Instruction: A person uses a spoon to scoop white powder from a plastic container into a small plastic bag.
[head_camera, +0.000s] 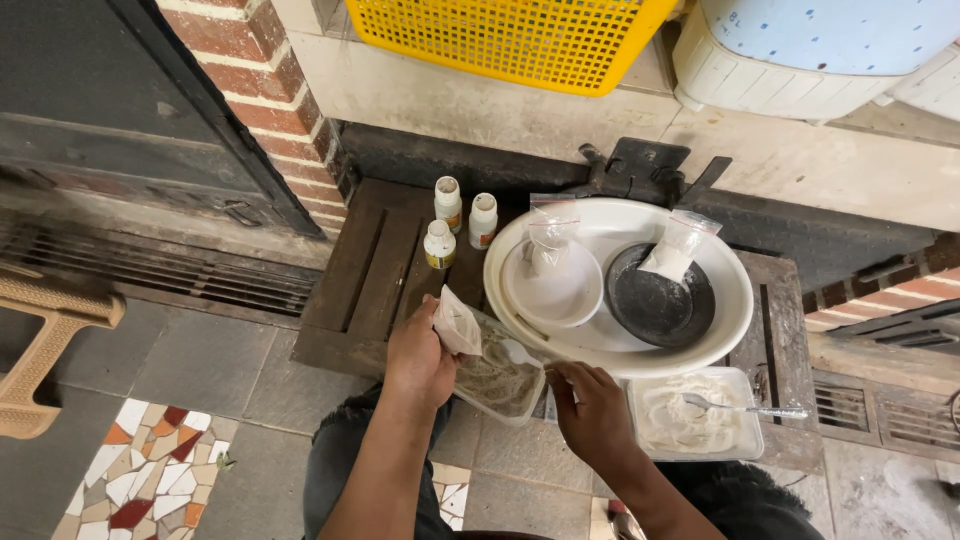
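The fingers of the left hand (420, 358) are closed on a small plastic bag (457, 322) of white powder, just below the centre of the frame. The bag looks light, soft and a bit slippery, so its gathered neck seems the best place to hold. Its long axis runs from lower right to upper left. The right hand (590, 410), fingers curled together, touches the edge of a clear tray (497, 378) under the bag, beside a big white basin (730, 300).

Small plastic bag (458, 325): clear, white powder inside, crumpled, tilted over tray, pinched in left hand.
Rectangular tray (497, 375): clear plastic, greyish mix inside, at counter's near edge, beside white basin.
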